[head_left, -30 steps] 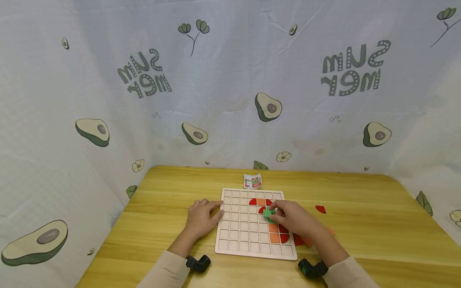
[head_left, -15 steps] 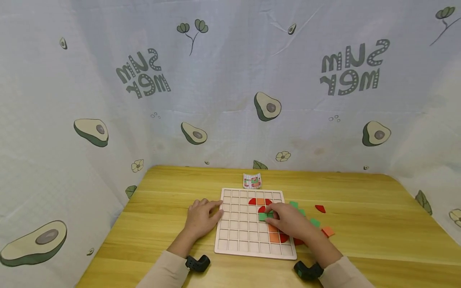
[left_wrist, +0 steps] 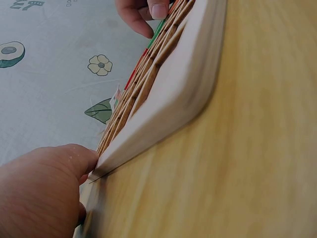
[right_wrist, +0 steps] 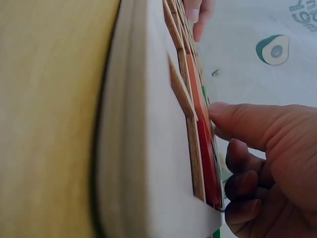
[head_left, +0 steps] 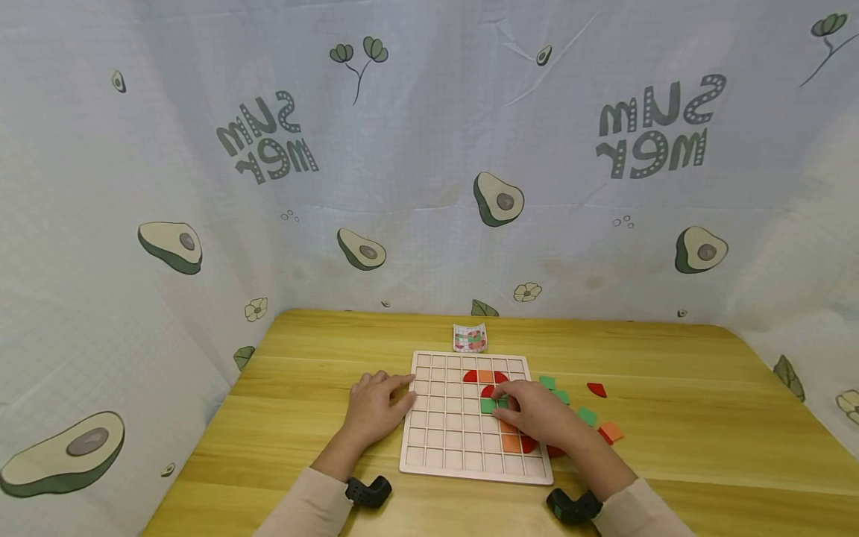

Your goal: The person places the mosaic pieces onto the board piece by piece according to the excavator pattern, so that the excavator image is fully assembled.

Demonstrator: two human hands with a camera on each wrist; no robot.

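Note:
A pale wooden grid board (head_left: 435,440) lies in front of the person. The left hand (head_left: 373,409) is at its left edge, thumb and index fingertips touching the rim; in the left wrist view the thumb (left_wrist: 74,157) meets the board's side. Over the right half of the grid, the right hand (head_left: 540,410) pinches a green square tile (head_left: 487,406), which lies flat in a cell. Its other fingers (right_wrist: 242,183) are curled under in the right wrist view. Set around that tile are red rounded tiles (head_left: 470,377) and orange squares (head_left: 511,443); the right hand partly covers others.
Loose green tiles (head_left: 587,416), an orange tile (head_left: 612,431) and a red piece (head_left: 596,389) lie on the yellow wooden table (head_left: 671,418) to the right. A small patterned card (head_left: 470,338) stands behind the board. A printed cloth (head_left: 429,149) hangs behind the table.
The right hand has moved the green tile slightly left and nearer the person, and it now lies in a grid cell. Loose green tiles on the right came into view. The left hand has stayed put.

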